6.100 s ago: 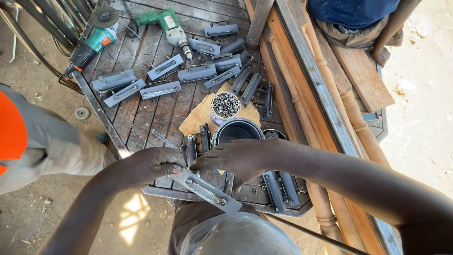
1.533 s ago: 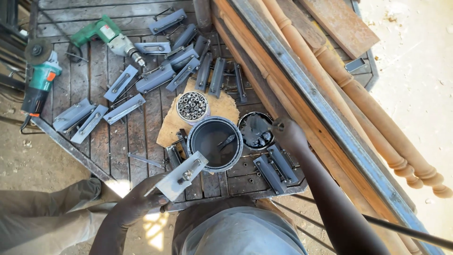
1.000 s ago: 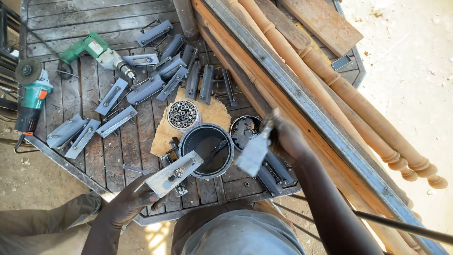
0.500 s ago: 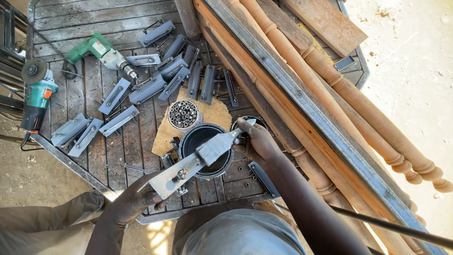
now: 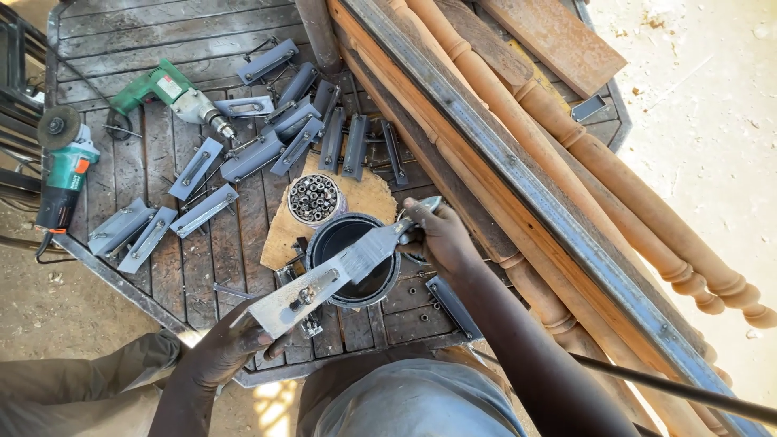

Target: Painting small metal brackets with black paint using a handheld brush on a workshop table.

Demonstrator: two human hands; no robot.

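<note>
1. While the left hand (image 5: 231, 352) grips the near end of a flat grey metal bracket (image 5: 303, 295), the right hand (image 5: 437, 235) is closed on a paint-coated brush (image 5: 380, 247) whose bristles lie on that bracket, directly above an open black paint tin (image 5: 352, 259).
2. Judging by the spread, the work looks well along: a good dozen similar grey metal brackets (image 5: 259, 154) lie laid out over the far and left slats of the wooden pallet bench (image 5: 162, 267), and one is in hand.
3. Beside the tin stands a round can of dark screws (image 5: 314, 199) on a cardboard scrap (image 5: 364, 198).
4. Room is tight on the right, where turned wooden posts (image 5: 615, 186) and a steel-edged beam (image 5: 518, 174) crowd the bench; the near left edge is freer, past a green drill (image 5: 166, 89) and a green angle grinder (image 5: 65, 170).
</note>
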